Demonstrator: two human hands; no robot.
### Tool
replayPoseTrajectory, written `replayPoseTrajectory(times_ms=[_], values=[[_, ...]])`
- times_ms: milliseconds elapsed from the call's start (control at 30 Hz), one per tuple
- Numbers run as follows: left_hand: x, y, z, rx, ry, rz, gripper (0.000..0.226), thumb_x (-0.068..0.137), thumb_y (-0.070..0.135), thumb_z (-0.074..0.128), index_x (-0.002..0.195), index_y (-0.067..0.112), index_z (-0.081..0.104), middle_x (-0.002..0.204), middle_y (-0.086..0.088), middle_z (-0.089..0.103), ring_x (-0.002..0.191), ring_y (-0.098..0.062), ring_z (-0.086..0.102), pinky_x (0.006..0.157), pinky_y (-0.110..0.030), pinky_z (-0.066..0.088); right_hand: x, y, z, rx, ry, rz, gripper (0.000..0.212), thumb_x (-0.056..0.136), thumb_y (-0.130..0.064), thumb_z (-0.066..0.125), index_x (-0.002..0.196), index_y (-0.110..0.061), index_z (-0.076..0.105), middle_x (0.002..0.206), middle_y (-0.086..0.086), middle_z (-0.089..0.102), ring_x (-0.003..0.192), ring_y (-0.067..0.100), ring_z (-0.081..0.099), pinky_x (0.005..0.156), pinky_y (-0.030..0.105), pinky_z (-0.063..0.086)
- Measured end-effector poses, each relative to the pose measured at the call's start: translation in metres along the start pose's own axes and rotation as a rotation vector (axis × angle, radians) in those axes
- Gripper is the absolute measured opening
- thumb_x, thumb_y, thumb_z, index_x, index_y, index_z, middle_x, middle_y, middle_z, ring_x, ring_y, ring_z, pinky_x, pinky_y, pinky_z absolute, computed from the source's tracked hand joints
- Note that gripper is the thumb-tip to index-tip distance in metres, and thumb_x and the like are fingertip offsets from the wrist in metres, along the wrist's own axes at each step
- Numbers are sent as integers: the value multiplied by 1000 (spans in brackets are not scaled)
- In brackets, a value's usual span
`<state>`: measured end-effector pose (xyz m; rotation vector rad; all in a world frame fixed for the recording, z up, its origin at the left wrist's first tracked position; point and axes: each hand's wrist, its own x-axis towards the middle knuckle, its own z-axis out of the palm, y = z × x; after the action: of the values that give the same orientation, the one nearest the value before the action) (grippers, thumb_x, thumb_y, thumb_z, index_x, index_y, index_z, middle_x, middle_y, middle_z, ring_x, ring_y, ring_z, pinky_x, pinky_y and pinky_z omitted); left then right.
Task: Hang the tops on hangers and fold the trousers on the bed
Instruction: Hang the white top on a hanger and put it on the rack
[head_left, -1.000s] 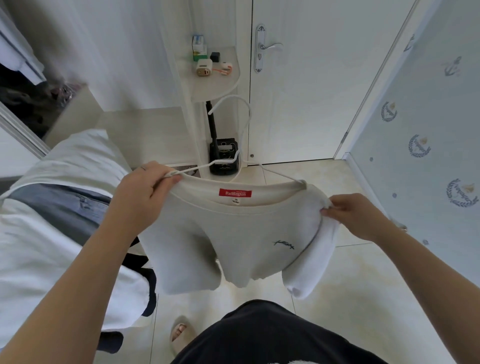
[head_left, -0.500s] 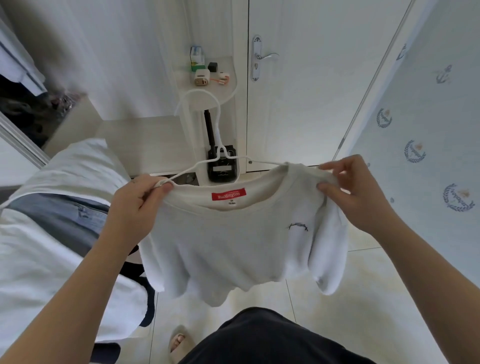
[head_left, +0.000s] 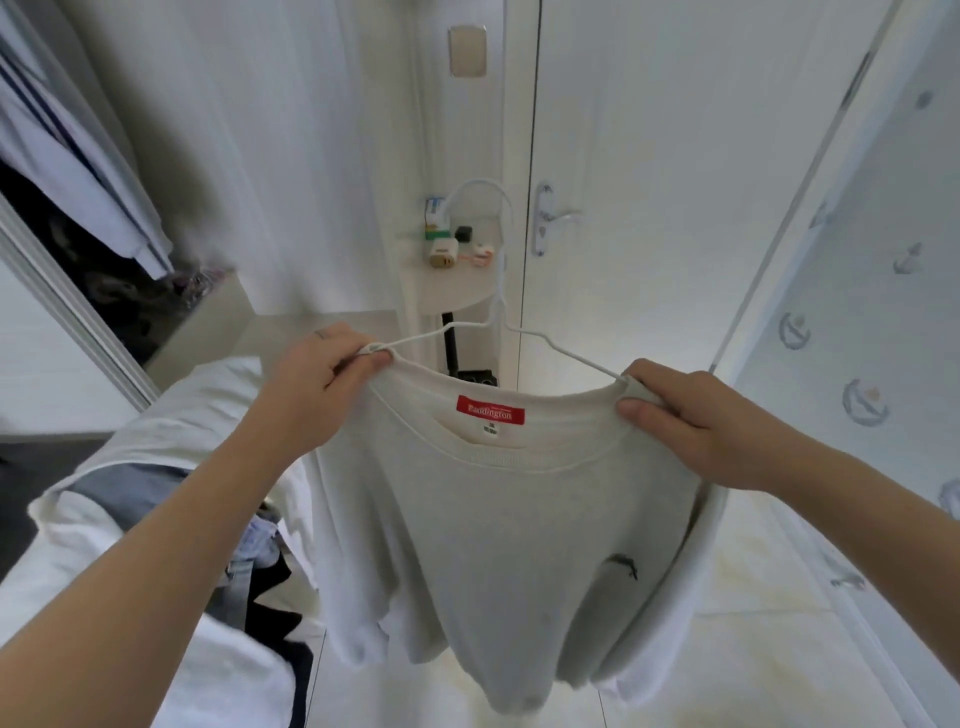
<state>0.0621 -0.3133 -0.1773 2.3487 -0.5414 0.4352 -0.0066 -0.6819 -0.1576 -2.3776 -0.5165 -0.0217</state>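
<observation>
Pale grey-white top (head_left: 509, 519), red neck label (head_left: 491, 409) with white lettering, small dark chest logo (head_left: 623, 565). White wire hanger (head_left: 500, 306) above top. Faded blue denim garment (head_left: 130, 483) left of top. Pale blue wallpaper (head_left: 857, 249) with navy anchor and wreath motifs right of top. White door (head_left: 649, 156) behind top.

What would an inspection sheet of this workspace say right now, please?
Surface: bed, white bedding, with a blue-grey garment and a dark garment lying on it.
Job's things: top, pale with a red neck label, held up with the white wire hanger through its neck.
Clutter: small boxes on a corner shelf.
Hands: left hand pinches the hanger's end; right hand grips the top's shoulder.
Cables: nothing seen.
Surroundings: closed door, open wardrobe, tiled floor.
</observation>
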Motion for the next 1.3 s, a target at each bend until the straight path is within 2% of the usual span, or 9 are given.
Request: replayPoseTrajectory(times_ms=[100, 233, 467, 733, 833, 933, 1033, 1133, 1300], values=[[33, -2, -21, -5, 18, 1, 19, 98, 27, 56, 83, 21, 67, 75, -3, 55, 76, -8, 53, 70, -14, 37, 31, -21, -20, 99, -55, -21, 23, 104, -34, 48, 93, -17, 59, 75, 7, 60, 68, 26, 53, 63, 38, 45], [96, -22, -48, 70, 45, -20, 34, 100, 35, 57, 94, 4, 70, 85, -13, 62, 84, -24, 58, 81, -32, 44, 84, -64, -42, 291, -202, -19, 25, 98, -3, 51, 83, -21, 59, 63, 0, 52, 57, 15, 43, 52, 23, 36], [208, -68, -106, 115, 214, -78, 53, 88, 65, 36, 95, 23, 67, 89, 5, 63, 92, -22, 59, 89, -50, 49, 189, -142, -43, 590, 29, -36, 8, 69, -11, 54, 76, -7, 57, 66, 3, 49, 59, 15, 48, 53, 25, 36], [292, -99, -211, -21, 359, -78, 70, 78, 79, 39, 136, 42, 54, 144, 10, 53, 139, -20, 42, 115, -49, 35, 315, -233, -47, 573, 237, -132, 15, 64, -14, 54, 76, -10, 62, 67, 5, 52, 63, 19, 51, 58, 27, 39], [309, -109, -246, -62, 424, 27, 43, 92, 59, 55, 129, 36, 58, 133, 11, 58, 128, -14, 49, 110, -34, 40, 369, -265, -49, 514, 332, -142, 22, 63, -16, 55, 79, -1, 58, 70, 8, 46, 70, 23, 44, 65, 33, 33], [316, -108, -275, -111, 481, 147, 15, 97, 36, 63, 110, 29, 63, 109, 11, 65, 103, -4, 58, 79, -5, 38, 423, -297, -51, 486, 393, -173, 22, 63, -16, 54, 80, -2, 54, 74, 8, 39, 73, 24, 37, 65, 35, 27], [319, -104, -300, -200, 477, 217, 7, 95, 33, 66, 95, 27, 65, 89, 14, 69, 86, -3, 62, 71, -13, 44, 476, -329, -54, 454, 461, -219, 2, 76, -7, 54, 75, -9, 54, 75, 7, 38, 72, 22, 34, 64, 33, 26], [329, -106, -322, -225, 420, 217, 13, 92, 41, 68, 86, 29, 65, 82, 14, 68, 72, -7, 59, 64, -18, 45, 528, -358, -60, 419, 508, -224, 30, 81, -3, 52, 58, -19, 42, 68, 8, 32, 69, 21, 32, 64, 34, 26], [357, -116, -339, -188, 351, 178, 31, 88, 50, 70, 81, 21, 63, 63, 17, 57, 55, -2, 47, 56, -17, 36, 603, -398, -76, 394, 583, -196, 21, 86, -10, 53, 68, -16, 45, 66, 4, 32, 62, 20, 29, 57, 30, 22]])
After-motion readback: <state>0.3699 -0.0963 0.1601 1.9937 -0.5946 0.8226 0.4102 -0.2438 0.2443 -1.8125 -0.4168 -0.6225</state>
